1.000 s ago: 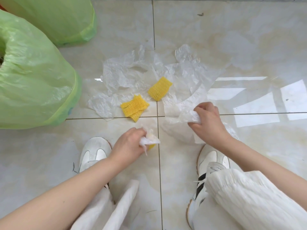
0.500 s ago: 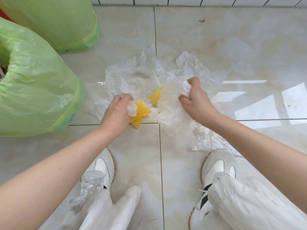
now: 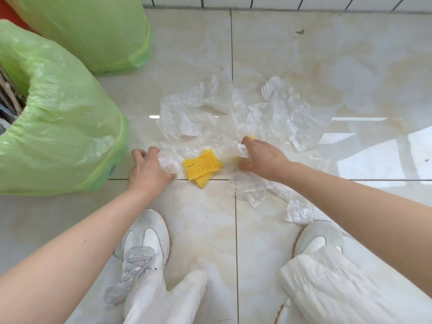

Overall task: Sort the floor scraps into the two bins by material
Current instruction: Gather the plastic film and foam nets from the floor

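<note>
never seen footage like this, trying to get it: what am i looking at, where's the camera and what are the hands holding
There is no machine here: a person wears one wide-angle camera on the head, looking down at their own arms, white trousers and shoes. On the tiled floor lie crumpled clear film and yellow foam net pieces. Two bins lined with green bags stand at the left, the near bin and the far bin. The left hand grips an edge of the film. The right hand holds film too, with a yellow scrap showing at its fingers. The task is to sort these scraps by material.
</note>
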`<state>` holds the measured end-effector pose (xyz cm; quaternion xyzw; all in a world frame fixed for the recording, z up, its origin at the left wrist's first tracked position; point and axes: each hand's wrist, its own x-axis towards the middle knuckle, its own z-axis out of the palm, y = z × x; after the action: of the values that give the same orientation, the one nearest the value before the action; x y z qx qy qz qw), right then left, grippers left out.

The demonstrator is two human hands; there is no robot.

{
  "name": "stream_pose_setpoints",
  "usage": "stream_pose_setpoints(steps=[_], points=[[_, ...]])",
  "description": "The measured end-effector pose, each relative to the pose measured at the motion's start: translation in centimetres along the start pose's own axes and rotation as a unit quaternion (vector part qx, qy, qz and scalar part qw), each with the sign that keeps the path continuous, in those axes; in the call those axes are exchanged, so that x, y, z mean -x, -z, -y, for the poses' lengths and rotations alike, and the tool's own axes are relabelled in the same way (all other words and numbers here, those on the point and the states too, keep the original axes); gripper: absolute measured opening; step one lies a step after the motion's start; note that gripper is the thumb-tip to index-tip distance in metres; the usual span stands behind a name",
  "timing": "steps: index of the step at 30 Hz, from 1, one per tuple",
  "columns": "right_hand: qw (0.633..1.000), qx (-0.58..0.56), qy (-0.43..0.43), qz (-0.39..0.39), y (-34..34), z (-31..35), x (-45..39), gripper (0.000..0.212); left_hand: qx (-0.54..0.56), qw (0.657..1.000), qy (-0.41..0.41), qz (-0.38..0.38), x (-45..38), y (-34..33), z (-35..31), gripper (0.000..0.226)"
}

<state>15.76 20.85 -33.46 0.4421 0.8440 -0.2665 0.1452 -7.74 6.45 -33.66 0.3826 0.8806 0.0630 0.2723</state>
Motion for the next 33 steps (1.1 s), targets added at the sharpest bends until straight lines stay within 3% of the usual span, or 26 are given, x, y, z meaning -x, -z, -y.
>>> stream_pose_setpoints(steps=[5, 9, 14, 17, 21, 23, 25, 29, 33], points=[[0.998, -0.046, 0.026, -0.038, 0.0, 0.4, 1.1, 0.044, -0.018, 0.999, -0.041, 0.013, 0.4, -0.2, 0.4, 0.045], [0.979, -0.170, 0.011, -0.115, 1.3, 1.4, 2.2, 0.054, -0.025, 0.999, -0.043, 0.007, 0.6, -0.2, 0.4, 0.040], [0.903, -0.379, -0.031, -0.199, 4.3, 1.5, 4.8, 0.051, -0.034, 0.998, -0.050, -0.015, 1.5, -0.4, 0.9, 0.035], [0.852, -0.468, -0.039, -0.233, 5.6, 0.3, 5.9, 0.046, 0.025, 0.997, -0.027, -0.067, 2.2, 0.2, 0.7, 0.042], [0.812, -0.499, -0.100, -0.285, 5.2, -1.6, 7.2, 0.070, 0.101, 0.984, -0.044, -0.143, 2.9, 1.7, -1.2, 0.050], [0.821, -0.470, -0.117, -0.302, 3.9, -1.8, 7.9, 0.077, 0.105, 0.981, -0.067, -0.150, 3.1, 2.2, -2.4, 0.051], [0.856, -0.418, -0.114, -0.283, 1.9, -1.4, 8.0, 0.083, 0.104, 0.981, -0.093, -0.135, 3.0, 2.1, -3.4, 0.054], [0.967, -0.186, -0.058, -0.161, -1.9, -0.7, 7.2, 0.089, 0.031, 0.984, -0.158, -0.073, 2.4, 0.3, -4.8, 0.059], [0.997, -0.017, -0.019, -0.073, -3.1, -0.1, 6.1, 0.093, -0.082, 0.972, -0.219, 0.007, 2.2, -1.4, -6.0, 0.052]])
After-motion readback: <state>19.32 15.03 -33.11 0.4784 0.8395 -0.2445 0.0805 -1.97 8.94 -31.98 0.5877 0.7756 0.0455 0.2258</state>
